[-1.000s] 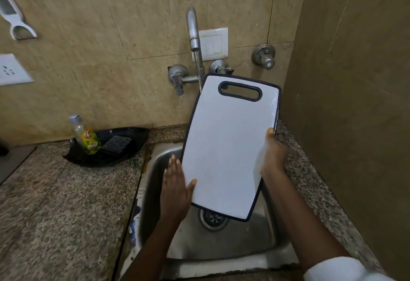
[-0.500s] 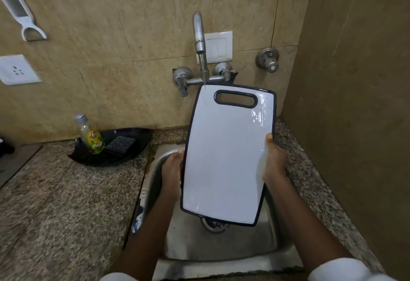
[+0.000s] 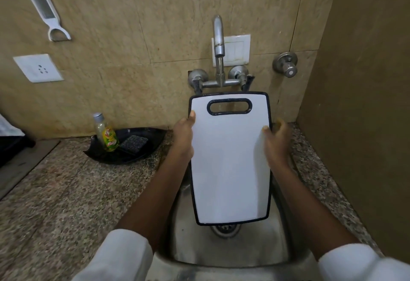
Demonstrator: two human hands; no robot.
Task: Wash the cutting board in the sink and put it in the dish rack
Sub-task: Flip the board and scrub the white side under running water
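While water is running from the tap [image 3: 218,43], both hands, left [image 3: 183,138] and right [image 3: 276,141], are clamping the cutting board [image 3: 229,161] by its long edges over the sink [image 3: 221,254] (stiff, light, probably slippery).

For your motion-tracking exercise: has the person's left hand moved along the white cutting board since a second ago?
Yes. The left hand went from the white cutting board's lower corner up its left edge, toward the steel tap.

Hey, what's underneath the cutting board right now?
The steel sink lies below the cutting board, held by the left hand and right hand. The drain peeks out; the rest is covered.
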